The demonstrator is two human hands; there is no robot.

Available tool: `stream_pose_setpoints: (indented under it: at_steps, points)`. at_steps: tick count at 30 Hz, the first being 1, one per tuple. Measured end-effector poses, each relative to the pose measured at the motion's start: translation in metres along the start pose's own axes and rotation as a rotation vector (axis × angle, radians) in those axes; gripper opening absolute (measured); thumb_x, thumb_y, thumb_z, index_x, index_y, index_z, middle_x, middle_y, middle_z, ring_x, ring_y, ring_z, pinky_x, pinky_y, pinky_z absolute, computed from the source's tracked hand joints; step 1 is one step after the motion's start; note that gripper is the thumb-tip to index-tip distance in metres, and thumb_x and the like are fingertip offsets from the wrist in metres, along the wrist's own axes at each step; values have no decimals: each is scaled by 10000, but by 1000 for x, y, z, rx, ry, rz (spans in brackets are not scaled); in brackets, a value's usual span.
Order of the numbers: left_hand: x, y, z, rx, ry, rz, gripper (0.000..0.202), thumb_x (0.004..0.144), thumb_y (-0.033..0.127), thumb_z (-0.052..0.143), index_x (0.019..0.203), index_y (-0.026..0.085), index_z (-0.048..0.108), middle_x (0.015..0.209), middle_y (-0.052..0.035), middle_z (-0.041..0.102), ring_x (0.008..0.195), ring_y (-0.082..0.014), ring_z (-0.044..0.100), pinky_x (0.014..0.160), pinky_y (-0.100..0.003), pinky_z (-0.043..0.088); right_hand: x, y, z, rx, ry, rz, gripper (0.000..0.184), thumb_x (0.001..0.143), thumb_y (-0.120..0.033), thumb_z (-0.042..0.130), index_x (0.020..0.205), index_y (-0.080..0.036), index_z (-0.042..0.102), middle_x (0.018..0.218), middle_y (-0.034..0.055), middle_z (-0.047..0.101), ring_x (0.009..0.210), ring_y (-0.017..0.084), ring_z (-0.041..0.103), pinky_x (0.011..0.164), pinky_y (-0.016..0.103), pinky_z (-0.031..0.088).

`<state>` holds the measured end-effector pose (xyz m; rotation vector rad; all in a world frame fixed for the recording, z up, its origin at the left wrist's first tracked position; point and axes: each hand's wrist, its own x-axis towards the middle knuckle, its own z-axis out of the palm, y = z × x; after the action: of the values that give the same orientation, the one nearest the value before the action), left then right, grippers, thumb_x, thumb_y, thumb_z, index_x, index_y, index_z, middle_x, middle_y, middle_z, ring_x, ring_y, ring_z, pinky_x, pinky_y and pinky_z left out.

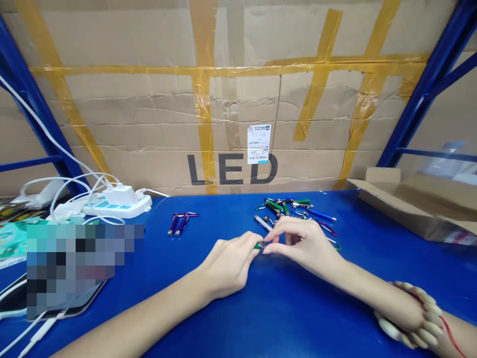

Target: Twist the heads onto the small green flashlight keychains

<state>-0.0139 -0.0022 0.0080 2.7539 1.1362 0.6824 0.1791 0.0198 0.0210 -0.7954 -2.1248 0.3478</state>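
My left hand is closed around a small green flashlight, and only its end sticks out between thumb and forefinger. At that end is a metal ring, pinched by the thumb and forefinger of my right hand. Behind my right hand lies a loose pile of mini flashlights with carabiner clips, among them a blue flashlight and a silver-white flashlight; my hand hides part of the pile. Two purple flashlights with a pink-purple clip lie apart, left of the pile.
A white power strip with tangled cables stands at the back left. Nearer, a phone, partly pixelated, lies with a cable plugged in. An open cardboard box is at the right. A large taped carton walls off the blue table's back.
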Motion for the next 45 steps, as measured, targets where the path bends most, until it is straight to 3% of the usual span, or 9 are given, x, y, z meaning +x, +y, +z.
stream_pose_setpoints:
  at_steps: [14, 23, 45]
  points:
    - [-1, 2, -2, 5, -37, -95, 151, 932, 181, 308, 1029, 242, 406, 981, 17, 611, 903, -181, 607, 627, -253, 402, -1, 6, 0, -15, -31, -28, 296, 796, -467, 620, 826, -178, 674, 681, 8, 616, 434, 68, 437, 435, 202, 358]
    - [1, 1, -2, -14, -15, -36, 137, 927, 172, 320, 1014, 224, 412, 952, -2, 606, 836, -175, 609, 655, -256, 425, 1, 5, -1, 34, -58, 10, 297, 785, -461, 632, 796, -166, 669, 695, 15, 611, 431, 65, 434, 422, 203, 345]
    - [1, -1, 0, -22, -23, -39, 158, 929, 173, 333, 1036, 218, 441, 962, -4, 615, 868, -171, 611, 690, -256, 448, 1, 4, -2, 5, -85, 0, 316, 792, -490, 610, 785, -177, 654, 703, 15, 611, 444, 72, 447, 434, 204, 360]
